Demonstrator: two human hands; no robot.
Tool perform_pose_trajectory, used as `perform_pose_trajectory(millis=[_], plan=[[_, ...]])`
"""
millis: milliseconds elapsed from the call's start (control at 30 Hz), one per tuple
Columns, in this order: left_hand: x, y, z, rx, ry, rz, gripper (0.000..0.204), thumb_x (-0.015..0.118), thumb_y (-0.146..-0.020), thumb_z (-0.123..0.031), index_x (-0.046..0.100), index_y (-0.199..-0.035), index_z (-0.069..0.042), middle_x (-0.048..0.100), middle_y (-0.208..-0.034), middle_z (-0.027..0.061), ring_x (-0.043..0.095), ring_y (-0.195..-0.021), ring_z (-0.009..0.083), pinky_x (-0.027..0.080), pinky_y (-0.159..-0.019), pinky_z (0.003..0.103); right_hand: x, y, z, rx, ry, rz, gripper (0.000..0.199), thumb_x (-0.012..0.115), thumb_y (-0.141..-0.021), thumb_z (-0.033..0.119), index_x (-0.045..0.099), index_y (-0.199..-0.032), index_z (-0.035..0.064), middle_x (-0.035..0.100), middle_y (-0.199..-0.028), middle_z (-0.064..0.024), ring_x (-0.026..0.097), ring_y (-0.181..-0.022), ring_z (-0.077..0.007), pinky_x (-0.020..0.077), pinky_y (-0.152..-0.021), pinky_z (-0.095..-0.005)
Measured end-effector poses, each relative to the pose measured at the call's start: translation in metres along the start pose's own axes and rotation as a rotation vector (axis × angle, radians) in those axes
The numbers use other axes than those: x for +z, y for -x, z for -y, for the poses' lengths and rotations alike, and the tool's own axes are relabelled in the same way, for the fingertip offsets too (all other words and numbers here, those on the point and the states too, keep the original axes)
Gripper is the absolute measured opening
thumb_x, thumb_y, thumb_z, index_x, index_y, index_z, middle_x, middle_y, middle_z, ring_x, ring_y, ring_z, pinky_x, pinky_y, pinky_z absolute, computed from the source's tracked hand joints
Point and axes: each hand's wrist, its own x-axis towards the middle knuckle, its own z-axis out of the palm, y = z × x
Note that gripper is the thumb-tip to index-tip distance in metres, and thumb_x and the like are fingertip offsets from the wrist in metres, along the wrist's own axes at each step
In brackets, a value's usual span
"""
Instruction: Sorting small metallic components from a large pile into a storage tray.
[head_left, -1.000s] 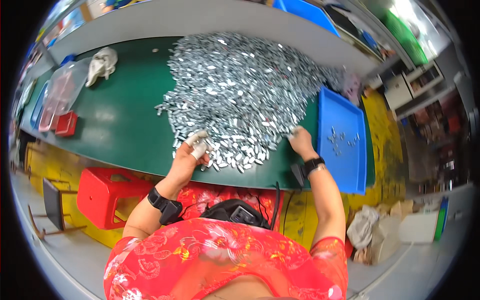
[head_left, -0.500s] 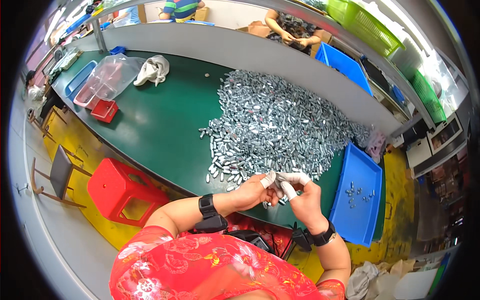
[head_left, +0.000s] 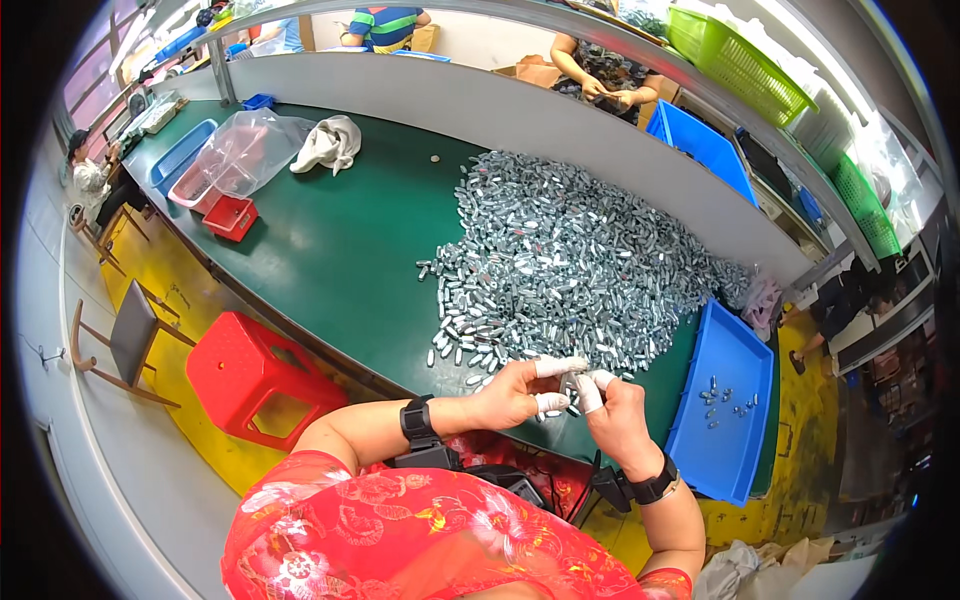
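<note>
My two hands meet over the near edge of the green table, in front of a wide heap of small shiny metal pieces. White coverings wrap several of my fingertips. Between the fingers is a small silver metal piece, mostly hidden. My right hand pinches it from the right. My left hand is closed around its left side, with thumb and forefinger a little apart. A few loose metal pieces lie just below the fingers.
A blue tray with several metal pieces stands to the right. Far left are a red box, a white cloth and a plastic bag. A red stool stands by the table. Beyond the grey partition, people work.
The whole view has shifted slightly. My left thumb and forefinger have spread from a tight bunch, and the right fingertips have drawn together on the piece. A bending person has appeared at far right.
</note>
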Motion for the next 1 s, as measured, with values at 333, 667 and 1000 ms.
perform_pose_trajectory(millis=[333, 667, 1000], plan=[[-0.003, 0.004, -0.004, 0.083, -0.334, 0.015, 0.047, 0.056, -0.080, 0.004, 0.048, -0.125, -0.006, 0.053, -0.110, 0.0058, 0.053, -0.097, 0.0141, 0.046, -0.080, 0.028, 0.008, 0.008, -0.005, 0.003, -0.083, -0.008, 0.021, 0.050, -0.089, 0.018, 0.061, -0.083, 0.0006, 0.057, -0.059, -0.0076, 0.052, -0.053, -0.0116, 0.0416, -0.049, -0.0281], [-0.010, 0.001, 0.000, 0.199, -0.322, -0.044, 0.048, 0.061, -0.077, 0.005, 0.051, -0.122, -0.006, 0.052, -0.110, 0.0082, 0.055, -0.090, 0.0146, 0.047, -0.078, 0.028, 0.012, -0.001, -0.001, -0.086, -0.297, -0.149, 0.015, 0.055, -0.084, 0.009, 0.061, -0.096, 0.0020, 0.062, -0.077, -0.0114, 0.061, -0.066, -0.0181, 0.0464, -0.060, -0.0292], [-0.002, 0.003, 0.003, 0.161, -0.315, -0.039, 0.052, 0.062, -0.075, 0.007, 0.049, -0.124, -0.005, 0.052, -0.109, 0.0073, 0.055, -0.091, 0.0144, 0.048, -0.076, 0.027, 0.006, 0.005, -0.011, 0.017, -0.144, 0.040, 0.017, 0.053, -0.088, 0.017, 0.061, -0.088, 0.0014, 0.059, -0.068, -0.0039, 0.054, -0.060, -0.0114, 0.0443, -0.054, -0.0285]])
